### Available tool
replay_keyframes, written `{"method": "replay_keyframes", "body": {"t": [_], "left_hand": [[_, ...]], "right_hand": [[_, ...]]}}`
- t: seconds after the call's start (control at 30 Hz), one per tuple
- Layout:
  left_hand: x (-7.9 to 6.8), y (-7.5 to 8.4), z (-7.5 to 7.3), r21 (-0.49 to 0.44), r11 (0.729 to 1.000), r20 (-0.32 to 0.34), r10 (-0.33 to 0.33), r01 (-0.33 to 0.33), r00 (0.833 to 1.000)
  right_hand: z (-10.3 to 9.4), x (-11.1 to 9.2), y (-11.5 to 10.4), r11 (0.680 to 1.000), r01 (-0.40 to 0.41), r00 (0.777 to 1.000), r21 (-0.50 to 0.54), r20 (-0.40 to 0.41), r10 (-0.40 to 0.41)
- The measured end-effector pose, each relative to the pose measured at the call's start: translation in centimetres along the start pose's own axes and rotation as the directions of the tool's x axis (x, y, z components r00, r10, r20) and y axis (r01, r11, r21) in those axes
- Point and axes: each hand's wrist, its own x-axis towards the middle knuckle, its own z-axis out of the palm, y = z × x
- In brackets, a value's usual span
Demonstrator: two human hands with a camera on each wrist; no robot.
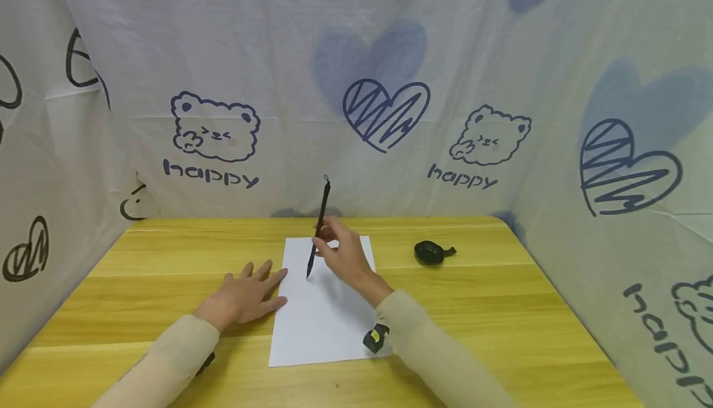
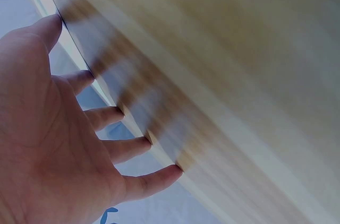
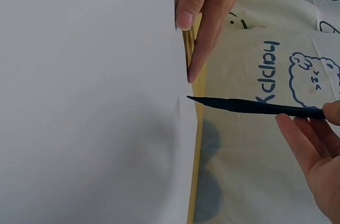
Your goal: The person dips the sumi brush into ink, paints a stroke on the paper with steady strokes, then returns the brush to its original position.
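Note:
My right hand (image 1: 348, 258) pinches a slim black calligraphy brush (image 1: 321, 222) between thumb and fingers, with a small loop at its upper end. Its pointed dark tip aims down, close over a blank white sheet of paper (image 1: 320, 327). In the right wrist view the brush (image 3: 239, 105) lies level across the picture, its tip right by a faint shadow on the sheet. My left hand (image 1: 244, 296) rests with fingers spread on the wood, thumb and forefinger at the paper's left edge. From the left wrist, all its fingertips (image 2: 178, 169) touch the surface.
A small round black object (image 1: 429, 252) with a short tab sits on the yellow wooden table (image 1: 479, 309), right of the paper. White cloth (image 1: 295, 117) printed with hearts, bears and "happy" hangs behind the table and on both sides.

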Motion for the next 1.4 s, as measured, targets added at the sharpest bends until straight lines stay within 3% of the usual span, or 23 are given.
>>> {"method": "replay_keyframes", "body": {"t": [0.1,0.33,0.87,1.4], "left_hand": [[0.0,0.0,0.0,-0.002,1.000,0.002,-0.004,0.004,1.000],[0.0,0.0,0.0,-0.007,1.000,0.000,-0.001,0.001,1.000],[-0.2,0.2,-0.4,-0.011,1.000,-0.001,0.009,-0.009,1.000],[-0.2,0.3,-0.4,-0.016,1.000,0.016,-0.004,0.005,1.000]], "right_hand": [[0.2,0.0,-0.1,1.000,0.002,1.000,-0.028,0.002,-0.002],[1.1,0.4,3.6,0.996,-0.002,1.000,-0.087,0.000,0.002],[1.1,0.1,3.6,0.980,0.011,0.999,-0.200,0.038,-0.004],[1.0,-0.1,3.5,0.971,0.024,0.998,-0.236,0.058,-0.011]]}}
